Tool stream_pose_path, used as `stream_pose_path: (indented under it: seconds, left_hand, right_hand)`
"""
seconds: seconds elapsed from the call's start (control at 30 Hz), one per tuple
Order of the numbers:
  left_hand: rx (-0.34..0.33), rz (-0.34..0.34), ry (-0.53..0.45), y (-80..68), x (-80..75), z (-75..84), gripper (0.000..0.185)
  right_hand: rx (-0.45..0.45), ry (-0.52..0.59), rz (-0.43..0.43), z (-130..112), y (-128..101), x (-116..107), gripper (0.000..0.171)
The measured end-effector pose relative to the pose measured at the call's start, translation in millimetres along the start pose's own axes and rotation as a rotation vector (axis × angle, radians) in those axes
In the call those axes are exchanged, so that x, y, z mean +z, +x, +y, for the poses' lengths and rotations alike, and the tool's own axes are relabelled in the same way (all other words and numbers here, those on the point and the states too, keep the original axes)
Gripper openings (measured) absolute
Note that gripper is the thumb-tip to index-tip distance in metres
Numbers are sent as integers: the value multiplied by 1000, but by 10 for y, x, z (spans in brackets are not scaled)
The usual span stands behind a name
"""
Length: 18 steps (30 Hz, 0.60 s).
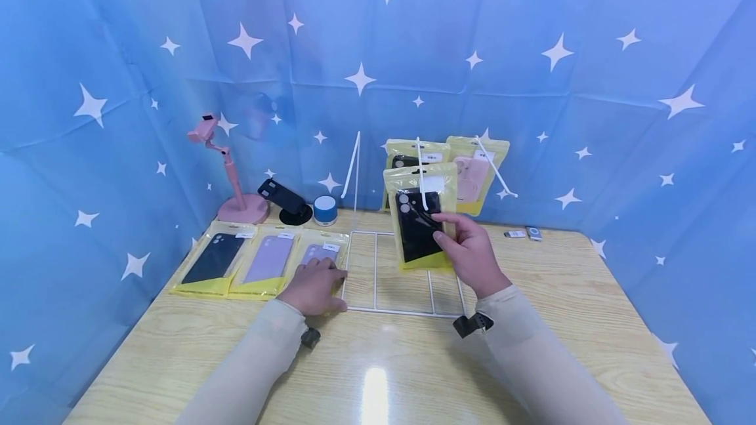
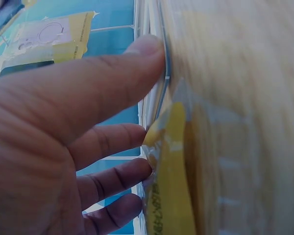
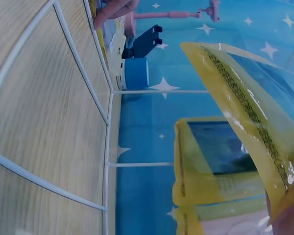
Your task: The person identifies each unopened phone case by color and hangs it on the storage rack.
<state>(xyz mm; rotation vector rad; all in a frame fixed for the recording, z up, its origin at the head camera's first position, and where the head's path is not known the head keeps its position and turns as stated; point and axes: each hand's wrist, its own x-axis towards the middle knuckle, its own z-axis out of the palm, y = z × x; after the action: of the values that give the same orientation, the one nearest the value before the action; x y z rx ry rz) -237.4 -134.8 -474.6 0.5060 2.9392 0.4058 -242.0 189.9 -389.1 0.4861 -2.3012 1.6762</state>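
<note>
The head view looks forward and down from above the wooden surface, taking in both forearms, the white wire rack and the starred blue backdrop. The left wrist view sits very close, turned sideways, looking past the fingers at the rack's wire edge and a yellow packet. The right wrist view, also rotated and low over the surface, faces along the rack toward the backdrop. All three share the wire rack; head and right wrist views share the blue speaker.

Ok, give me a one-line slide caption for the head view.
Right hand holds a packaged black phone case at the white wire rack; left hand steadies its base.
</note>
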Motion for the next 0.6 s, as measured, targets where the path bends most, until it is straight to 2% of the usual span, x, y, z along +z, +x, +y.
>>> stream_pose_path:
  seconds: [0.37,0.6]
  left_hand:
    - [3,-6,5,-3,-9,0,74]
    - [-8,-6,6,1,-6,-2,75]
  right_hand:
    - [32,-36,-30,11,169,3,39]
    - [49,-40,-86,31,289,13,48]
